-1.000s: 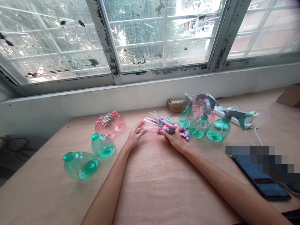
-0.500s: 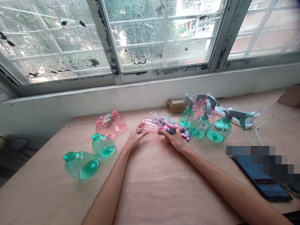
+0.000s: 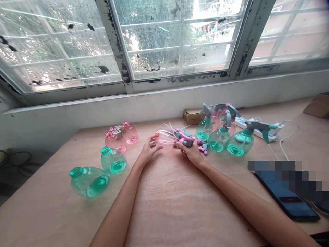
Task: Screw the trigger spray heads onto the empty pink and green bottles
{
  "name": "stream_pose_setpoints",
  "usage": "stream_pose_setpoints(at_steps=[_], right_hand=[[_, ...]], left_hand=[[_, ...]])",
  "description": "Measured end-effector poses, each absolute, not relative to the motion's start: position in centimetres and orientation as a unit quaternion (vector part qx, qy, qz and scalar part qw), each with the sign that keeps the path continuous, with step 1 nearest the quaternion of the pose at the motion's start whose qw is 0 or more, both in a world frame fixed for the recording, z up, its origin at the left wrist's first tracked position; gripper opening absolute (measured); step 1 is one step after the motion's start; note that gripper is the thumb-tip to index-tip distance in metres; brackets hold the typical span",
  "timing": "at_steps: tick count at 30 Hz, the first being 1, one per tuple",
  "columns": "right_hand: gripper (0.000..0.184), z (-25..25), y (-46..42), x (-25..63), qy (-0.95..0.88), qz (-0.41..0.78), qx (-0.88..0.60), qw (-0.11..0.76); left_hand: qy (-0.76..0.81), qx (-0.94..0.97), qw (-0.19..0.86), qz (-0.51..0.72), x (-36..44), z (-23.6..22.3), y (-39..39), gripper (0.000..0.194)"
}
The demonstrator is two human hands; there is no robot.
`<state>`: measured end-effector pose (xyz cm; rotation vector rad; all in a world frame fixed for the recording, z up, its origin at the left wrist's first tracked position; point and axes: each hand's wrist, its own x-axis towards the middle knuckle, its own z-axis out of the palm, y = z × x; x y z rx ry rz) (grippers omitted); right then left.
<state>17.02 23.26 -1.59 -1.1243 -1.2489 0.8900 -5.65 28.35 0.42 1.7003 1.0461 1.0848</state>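
Observation:
A clear pink spray bottle [image 3: 166, 137] lies tilted on its side between my hands, its neck pointing right. My left hand [image 3: 150, 148] is closed around the bottle's base end. At the neck, my right hand [image 3: 189, 151] grips the pink and grey spray head [image 3: 186, 142], which meets the bottle's mouth. Whether the threads are engaged I cannot tell. Just behind the right hand lies a pile of loose pink, green and grey spray heads with thin white tubes [image 3: 168, 126]. Another pink and grey spray head [image 3: 203, 146] rests to the right of that hand.
Open green bottles [image 3: 89, 181] and pink bottles [image 3: 130, 133] stand at the left. Several bottles with spray heads, one a green spray bottle [image 3: 240, 142], stand at the right. Behind them are a cardboard box [image 3: 193, 117] and a power strip [image 3: 264, 132]. A phone [image 3: 288, 195] lies front right.

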Motion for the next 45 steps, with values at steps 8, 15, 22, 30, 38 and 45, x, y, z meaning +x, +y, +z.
stream_pose_setpoints(at_steps=[8,15,22,30,38,45], right_hand=[[0.035,-1.59,22.82,16.85,-0.582,0.340,-0.452,0.584],[0.034,-1.23,22.86,16.86,-0.558,0.365,-0.467,0.581],[0.033,-1.24,23.14,16.93,-0.538,0.370,-0.452,0.608],[0.034,-1.46,23.28,17.04,-0.535,0.378,-0.456,0.603],[0.034,-1.71,23.40,16.93,-0.534,0.386,-0.446,0.605],[0.031,-1.54,23.48,16.99,-0.541,0.382,-0.440,0.606]], left_hand=[[0.437,0.671,0.425,0.424,-5.84,0.35,28.52,0.053],[0.408,0.690,0.405,0.439,-5.86,0.32,28.47,0.060],[0.425,0.686,0.390,0.444,-5.77,0.59,28.35,0.051],[0.416,0.674,0.411,0.451,-5.81,0.15,28.64,0.058],[0.429,0.663,0.411,0.455,-5.71,0.39,28.37,0.054],[0.429,0.684,0.398,0.436,-5.72,0.28,28.76,0.056]])
